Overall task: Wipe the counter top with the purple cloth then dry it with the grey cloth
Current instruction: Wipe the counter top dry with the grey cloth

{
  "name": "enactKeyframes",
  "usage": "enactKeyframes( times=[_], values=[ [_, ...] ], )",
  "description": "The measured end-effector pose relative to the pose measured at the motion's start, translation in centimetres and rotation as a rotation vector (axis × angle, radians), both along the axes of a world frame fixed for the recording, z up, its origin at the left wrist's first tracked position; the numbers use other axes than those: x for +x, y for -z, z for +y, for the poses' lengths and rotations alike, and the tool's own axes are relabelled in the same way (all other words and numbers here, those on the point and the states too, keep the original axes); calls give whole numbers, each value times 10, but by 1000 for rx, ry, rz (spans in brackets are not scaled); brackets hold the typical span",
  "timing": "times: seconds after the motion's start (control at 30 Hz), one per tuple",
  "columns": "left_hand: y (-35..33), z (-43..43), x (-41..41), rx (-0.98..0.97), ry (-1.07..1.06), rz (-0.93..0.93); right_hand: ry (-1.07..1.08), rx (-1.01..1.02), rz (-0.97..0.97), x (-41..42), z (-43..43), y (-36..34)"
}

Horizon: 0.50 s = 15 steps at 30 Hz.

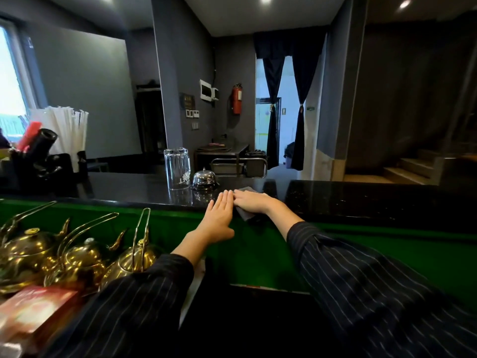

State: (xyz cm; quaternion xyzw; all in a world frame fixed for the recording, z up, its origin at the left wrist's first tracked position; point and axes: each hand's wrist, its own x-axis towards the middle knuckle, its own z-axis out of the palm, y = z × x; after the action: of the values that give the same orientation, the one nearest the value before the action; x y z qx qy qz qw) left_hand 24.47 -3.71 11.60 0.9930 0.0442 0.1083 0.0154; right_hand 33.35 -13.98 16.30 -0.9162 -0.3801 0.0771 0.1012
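Observation:
A grey cloth (pixel 245 215) lies on the black counter top (pixel 348 200), partly hanging over its near edge. My right hand (pixel 251 202) presses flat on the cloth, fingers straight and pointing left. My left hand (pixel 219 218) lies beside it with straight fingers resting on the counter's near edge, touching the right hand's fingertips. No purple cloth is in view.
A silver call bell (pixel 205 179) and upturned clear glasses (pixel 177 167) stand just behind my hands. A black holder with straws (pixel 67 133) sits at the counter's left end. Several brass kettles (pixel 85 257) and a red box (pixel 33 308) stand below the green counter front (pixel 258 249).

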Motion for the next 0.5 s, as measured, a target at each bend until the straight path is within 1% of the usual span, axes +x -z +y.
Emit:
enactKeyframes(
  times=[0.1,0.2,0.3,0.37,0.43,0.47,0.5],
  values=[
    [-4,-4,-7,-32,-2,28,-42,-13,-50,-20,-15,-2],
    [-3,-6,-16,-38,1,30,-21,-49,-153,-37,-27,-1],
    [-3,-16,-30,-187,22,30,6,-28,-221,-51,-31,4],
    [-4,-22,-42,-375,44,-47,30,21,-259,-63,-34,8],
    [-3,-23,-51,-609,27,-275,64,99,-310,-76,-37,14],
    [-1,-24,-54,-767,-21,-392,76,139,-344,-81,-38,18],
    [0,-23,-58,-984,-77,-467,81,175,-369,-86,-39,22]
  ],
)
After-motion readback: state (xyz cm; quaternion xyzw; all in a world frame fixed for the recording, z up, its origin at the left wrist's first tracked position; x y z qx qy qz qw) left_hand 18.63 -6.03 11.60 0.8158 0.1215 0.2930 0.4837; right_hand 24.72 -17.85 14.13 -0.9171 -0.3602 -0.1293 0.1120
